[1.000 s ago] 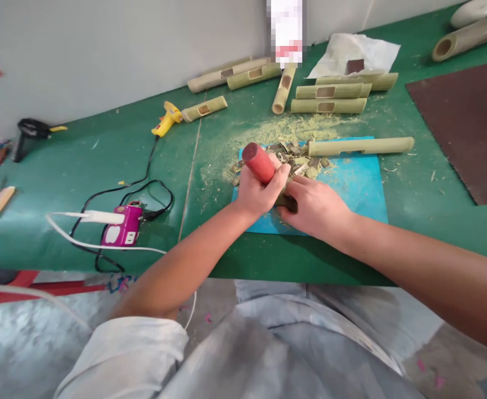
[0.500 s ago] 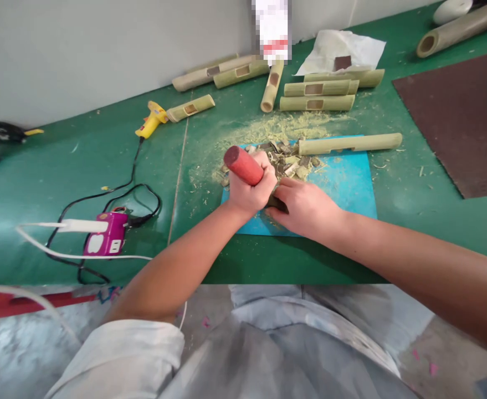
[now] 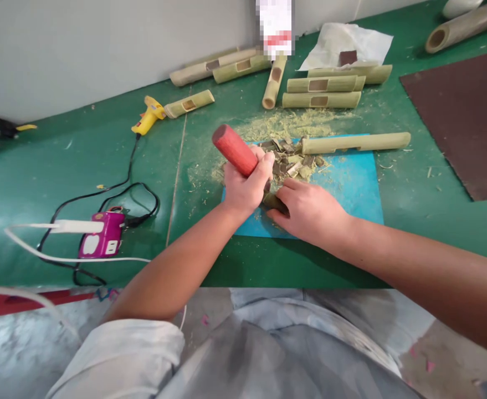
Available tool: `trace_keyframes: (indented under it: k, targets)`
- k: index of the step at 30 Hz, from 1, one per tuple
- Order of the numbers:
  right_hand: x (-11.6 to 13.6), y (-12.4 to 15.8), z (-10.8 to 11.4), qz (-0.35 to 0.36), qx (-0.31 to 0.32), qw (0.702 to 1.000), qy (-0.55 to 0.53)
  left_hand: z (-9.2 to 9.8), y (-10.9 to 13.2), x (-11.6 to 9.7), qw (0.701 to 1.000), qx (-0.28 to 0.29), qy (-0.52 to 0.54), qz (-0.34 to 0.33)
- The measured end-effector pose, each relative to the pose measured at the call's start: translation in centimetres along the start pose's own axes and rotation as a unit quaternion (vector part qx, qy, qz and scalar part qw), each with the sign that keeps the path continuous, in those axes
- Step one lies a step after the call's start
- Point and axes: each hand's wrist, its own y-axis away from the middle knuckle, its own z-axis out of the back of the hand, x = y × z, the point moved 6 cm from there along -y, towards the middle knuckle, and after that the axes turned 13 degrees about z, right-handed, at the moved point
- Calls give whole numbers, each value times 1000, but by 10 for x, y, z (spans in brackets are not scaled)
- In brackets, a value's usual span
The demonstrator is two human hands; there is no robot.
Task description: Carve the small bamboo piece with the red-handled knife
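My left hand (image 3: 247, 185) is wrapped round a thick red handle (image 3: 235, 151) that tilts up to the left; the tool's working end is hidden beneath the fist. Just to its right, my right hand (image 3: 312, 208) grips a short dark bamboo piece (image 3: 274, 202), its fingers curled over the far part. Both hands are above a blue mat (image 3: 347, 194). Bamboo chips (image 3: 295, 163) lie heaped behind them. A long bamboo tube (image 3: 357, 143) with notches rests across the mat's back edge.
Several cut bamboo tubes (image 3: 320, 100) lie at the back. To the left are a yellow glue gun (image 3: 148, 117), a purple power socket (image 3: 102, 235) and loose cables. A brown sheet (image 3: 463, 122) covers the right side. White paper (image 3: 330, 47) sits behind the tubes.
My left hand has tipped the red handle further to the left and up a little, showing more of it. My right hand stays on the bamboo piece. The view has shifted slightly.
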Motion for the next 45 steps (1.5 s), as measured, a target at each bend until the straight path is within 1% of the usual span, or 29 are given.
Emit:
trace_keyframes:
  k: [5,9,13,15,17,19,22,26,30,34,40,42,45]
  targets:
    - [0,0,1,-1,-5,1000,1,3,4,1,998,26,-36,-35]
    - [1,0,1,-5,2,1000,-4,1,4,-3,997,53,-24,-41]
    - [1,0,-1,-11,11,1000,-4,-3,3,-10,994,84,-20,-68]
    - [1,0,0,-12,10,1000,-2,-2,3,-10,994,71,-35,-73]
    - [0,0,0,-13,9,1000,0,1,4,-9,995,34,-35,-82]
    - [0,0,1,-12,5,1000,0,6,5,-8,994,-8,-28,-108]
    - [0,1,1,-8,-1,1000,1,9,6,-8,989,-40,-47,-132]
    - [1,1,0,-8,7,1000,2,9,6,-7,988,-33,-90,-123]
    - [2,1,-1,-10,17,1000,4,9,8,-9,983,-31,-105,-145]
    - [3,1,-1,-6,12,1000,6,9,7,-5,984,-16,-79,-160]
    - [3,1,-1,-12,14,1000,18,2,6,-6,982,46,-35,-182]
    - [3,1,-1,-15,16,1000,20,2,5,-5,981,48,-25,-187]
    - [2,1,0,-21,23,999,18,3,4,-4,976,46,-5,-214]
